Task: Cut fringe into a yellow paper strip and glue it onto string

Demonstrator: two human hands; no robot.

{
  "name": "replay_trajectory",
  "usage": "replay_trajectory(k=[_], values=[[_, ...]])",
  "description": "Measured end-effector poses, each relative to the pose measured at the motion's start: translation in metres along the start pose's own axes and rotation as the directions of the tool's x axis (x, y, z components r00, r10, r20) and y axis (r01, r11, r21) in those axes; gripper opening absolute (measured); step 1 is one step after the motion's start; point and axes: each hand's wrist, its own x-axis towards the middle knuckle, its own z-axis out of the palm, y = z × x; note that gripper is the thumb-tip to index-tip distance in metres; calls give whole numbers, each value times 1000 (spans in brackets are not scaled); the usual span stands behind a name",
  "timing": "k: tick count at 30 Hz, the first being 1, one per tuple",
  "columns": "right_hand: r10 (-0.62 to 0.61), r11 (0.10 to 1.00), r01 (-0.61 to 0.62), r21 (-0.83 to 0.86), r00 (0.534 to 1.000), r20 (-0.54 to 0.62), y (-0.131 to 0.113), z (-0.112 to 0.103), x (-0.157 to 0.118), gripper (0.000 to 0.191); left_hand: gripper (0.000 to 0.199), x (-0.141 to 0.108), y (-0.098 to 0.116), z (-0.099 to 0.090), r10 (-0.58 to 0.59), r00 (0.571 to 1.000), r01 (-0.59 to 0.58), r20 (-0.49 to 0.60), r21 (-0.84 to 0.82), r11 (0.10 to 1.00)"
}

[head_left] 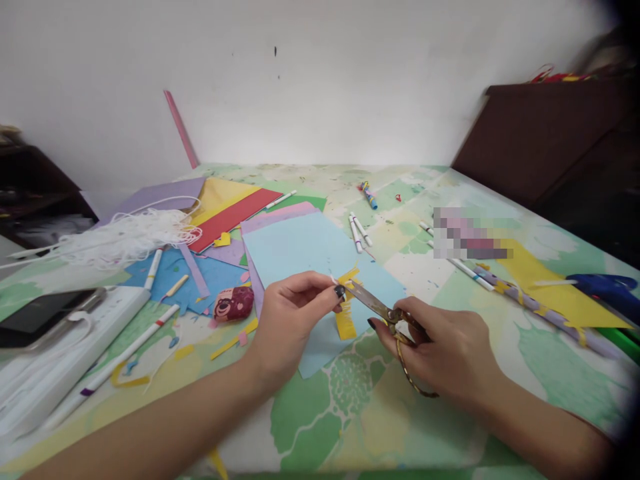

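Near the middle of the table, my left hand (293,320) pinches a fringed strip of yellow paper (346,325) between thumb and fingertips. A small white bit shows at the pinch; I cannot make out what it is. My right hand (445,343) is closed around the handles of a pair of scissors (373,303), whose blades reach left to the strip beside my left thumb. Whether the blades touch the paper is too fine to tell. Under both lies a light blue sheet of paper (290,247).
On the left lie tangled white string (130,230), a phone (45,317), a white power strip (115,320), a dark red pouch (234,304) and paper scraps. Coloured sheets, including red paper (235,217), and several markers lie behind. A purple paper roll (540,307) and blue-handled scissors (605,287) lie right.
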Motion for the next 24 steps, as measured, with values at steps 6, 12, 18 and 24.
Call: replay_trajectory(k=[6,12,18,24], values=[[1,1000,0,-25,1000,15,-1,-1,-1,24,3,0,1,2,-41,998,39,-47,-57,998],[1,999,0,-37,1000,20,0,1,-3,24,4,1,-1,2,-42,998,40,-37,-60,997],[-18,999,17,-50,1000,-8,0,2,-3,27,4,1,-2,2,-47,998,45,-34,-57,997],[-28,998,27,-56,1000,-12,0,2,-3,32,3,-1,-2,3,-60,998,59,-34,-32,998]])
